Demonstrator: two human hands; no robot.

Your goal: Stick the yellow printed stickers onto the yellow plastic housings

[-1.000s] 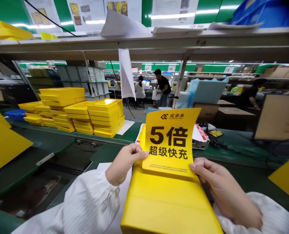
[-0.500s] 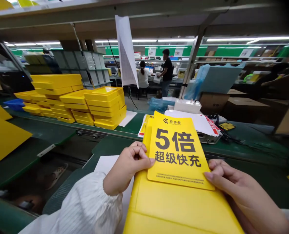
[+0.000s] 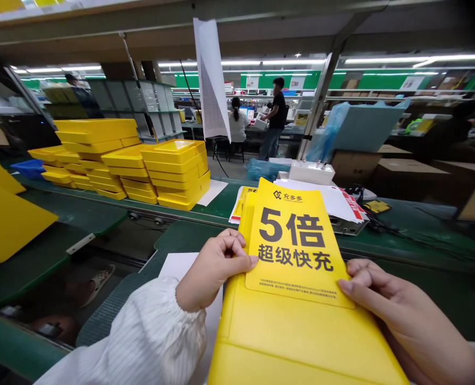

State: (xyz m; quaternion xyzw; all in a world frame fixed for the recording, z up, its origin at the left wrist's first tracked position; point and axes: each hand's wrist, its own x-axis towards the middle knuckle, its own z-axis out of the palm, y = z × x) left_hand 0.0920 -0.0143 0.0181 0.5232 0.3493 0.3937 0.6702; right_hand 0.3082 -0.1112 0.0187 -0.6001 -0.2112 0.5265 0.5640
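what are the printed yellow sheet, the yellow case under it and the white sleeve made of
Printed yellow sheet: probably plastic film or coated paper, smooth, judging by its thin edge and crisp print.
Yellow case: likely plastic, soft sheen, smooth with a fine seam line.
White sleeve: fabric, matte, finely ribbed, gathered at the cuff; fibre unclear.

Yellow sheet [image 3: 296, 246], rounded lower corners, bold black print reading upright; lies at 12 o'clock on plain yellow box [image 3: 297, 342].

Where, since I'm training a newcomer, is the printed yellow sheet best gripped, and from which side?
Probably by the left and right edges, from both sides: the printed yellow sheet looks thin and spread over the yellow box, leaving little else to pinch.
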